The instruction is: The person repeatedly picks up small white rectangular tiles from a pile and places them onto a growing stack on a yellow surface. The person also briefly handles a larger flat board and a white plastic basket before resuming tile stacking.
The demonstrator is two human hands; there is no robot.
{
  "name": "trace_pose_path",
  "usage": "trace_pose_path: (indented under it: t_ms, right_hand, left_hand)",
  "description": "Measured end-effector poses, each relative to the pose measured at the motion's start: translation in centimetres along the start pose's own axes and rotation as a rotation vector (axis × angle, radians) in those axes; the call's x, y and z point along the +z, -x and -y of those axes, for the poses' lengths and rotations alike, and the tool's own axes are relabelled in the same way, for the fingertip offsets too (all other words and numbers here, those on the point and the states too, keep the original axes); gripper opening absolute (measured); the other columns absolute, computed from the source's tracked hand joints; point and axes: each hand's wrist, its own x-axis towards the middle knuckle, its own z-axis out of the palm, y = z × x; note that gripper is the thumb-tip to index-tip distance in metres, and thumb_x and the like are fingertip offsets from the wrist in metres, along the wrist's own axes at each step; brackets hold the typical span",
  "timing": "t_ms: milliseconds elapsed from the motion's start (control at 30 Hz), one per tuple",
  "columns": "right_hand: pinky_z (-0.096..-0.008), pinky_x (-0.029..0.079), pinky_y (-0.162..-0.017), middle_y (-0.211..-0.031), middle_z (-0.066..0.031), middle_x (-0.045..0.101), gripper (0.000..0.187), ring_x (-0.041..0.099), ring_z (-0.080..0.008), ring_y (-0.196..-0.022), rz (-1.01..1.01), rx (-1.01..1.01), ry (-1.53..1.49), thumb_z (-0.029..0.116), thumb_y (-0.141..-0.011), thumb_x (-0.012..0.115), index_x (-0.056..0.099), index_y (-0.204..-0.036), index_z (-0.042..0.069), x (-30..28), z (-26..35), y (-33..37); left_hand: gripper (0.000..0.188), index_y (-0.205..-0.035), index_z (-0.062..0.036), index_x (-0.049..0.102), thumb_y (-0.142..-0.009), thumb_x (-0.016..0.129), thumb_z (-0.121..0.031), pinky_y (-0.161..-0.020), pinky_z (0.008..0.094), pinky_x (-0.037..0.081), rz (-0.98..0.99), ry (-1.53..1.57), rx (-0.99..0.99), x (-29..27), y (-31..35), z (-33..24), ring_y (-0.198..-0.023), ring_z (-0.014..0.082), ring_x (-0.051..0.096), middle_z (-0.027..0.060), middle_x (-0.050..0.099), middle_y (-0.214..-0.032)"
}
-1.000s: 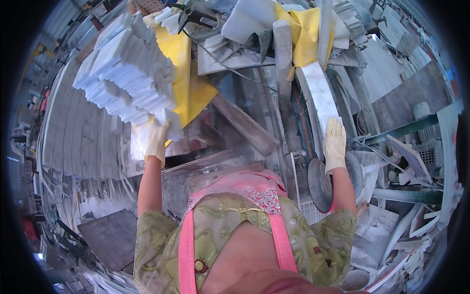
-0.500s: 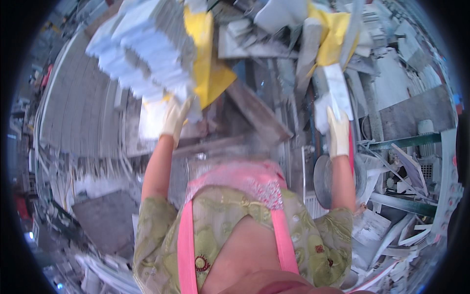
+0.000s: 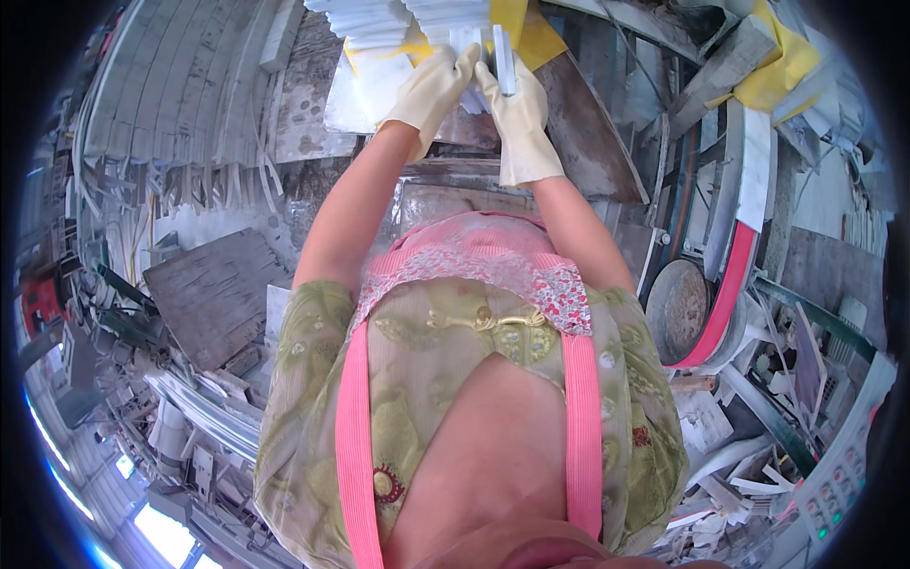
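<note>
Lower middle of the frame, closest to the camera, sat a pink apron (image 3: 464,247) with speckled trim, over a sheer green top (image 3: 417,408). Past that, upper middle, was the action: the right hand (image 3: 521,119) had left the belt machine (image 3: 728,294) it was on a second earlier and come across beside the left hand (image 3: 427,90). So both gloved hands were together at the stack (image 3: 441,19), and I'd say the work had shifted from belt to stack.

Right hand was pinching a slim white strip (image 3: 504,59) between thumb and fingers, long edge pointing up the frame. Left hand had its fingers curled against the stack's near end; couldn't tell if it was gripping a piece.

Strip looked like hard, smooth stone, squared off. The stack was loads of thin white slabs with ragged stepped edges, next to a floppy yellow sheet (image 3: 542,47) and a scuffed brown board (image 3: 588,123). Over on the right, the machine had a smooth pink belt around a grimy round drum (image 3: 681,308). Upper left: long grey slats (image 3: 180,76), dusty and rough.
</note>
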Motion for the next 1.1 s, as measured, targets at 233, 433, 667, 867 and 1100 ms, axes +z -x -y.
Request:
trace_pose_path:
  t_ms: [233,433,667,867,1100]
  right_hand:
    - [-0.0407,0.052,-0.097,-0.132,-0.0210,0.062,0.112,0.064,-0.0367,-0.118,0.298,-0.025,-0.072,0.061,-0.069,0.080,0.031,-0.152,0.004,-1.5,-1.4,1.4]
    - [-0.0379,0.037,-0.116,-0.165,-0.0258,0.016,0.135,0.030,-0.0349,-0.149,0.390,0.072,-0.031,0.062,-0.067,0.081,0.008,-0.157,-0.008,0.4,-1.3,1.2]
    - [-0.0401,0.034,-0.118,-0.160,-0.0322,0.022,0.107,0.030,-0.0414,-0.148,0.419,-0.014,-0.123,0.042,-0.078,0.078,0.023,-0.153,-0.011,0.2,0.5,3.0]
    - [-0.0423,0.043,-0.102,-0.122,-0.0142,0.060,0.046,0.053,-0.0369,-0.119,-0.012,-0.489,0.547,-0.001,-0.069,0.065,0.067,-0.115,-0.002,-1.6,-3.7,-1.8]
    - [-0.0418,0.045,-0.098,-0.114,-0.0110,0.059,0.038,0.053,-0.0309,-0.117,0.029,-0.362,0.290,-0.003,-0.067,0.065,0.068,-0.105,0.001,2.5,-2.9,-2.5]
  left_hand:
    - [0.088,-0.112,0.0108,0.066,-0.074,0.074,-0.068,-0.088,0.0383,0.055,-0.088,-0.283,-0.129,1.3,-1.0,-2.4,-0.101,0.0276,0.073,0.0241,0.073,-0.104]
    - [0.061,-0.095,0.0068,0.073,-0.067,0.078,-0.047,-0.074,0.0371,0.058,-0.061,-0.246,-0.242,1.8,-1.6,-2.8,-0.081,0.0317,0.075,0.0198,0.075,-0.084]
    - [0.070,-0.101,0.0107,0.070,-0.063,0.077,-0.047,-0.077,0.0391,0.056,-0.105,-0.467,-0.078,-0.9,-1.1,-1.0,-0.089,0.0354,0.073,0.0255,0.073,-0.093]
    - [0.091,-0.118,0.0149,0.057,-0.064,0.071,-0.056,-0.087,0.0424,0.053,-0.101,-0.479,-0.048,-1.2,-0.8,0.6,-0.098,0.0423,0.069,0.0317,0.070,-0.103]
    - [0.090,-0.114,0.0174,0.056,-0.068,0.071,-0.059,-0.085,0.0422,0.055,-0.082,-0.506,-0.036,-1.1,-0.6,0.4,-0.098,0.0408,0.069,0.0303,0.070,-0.102]
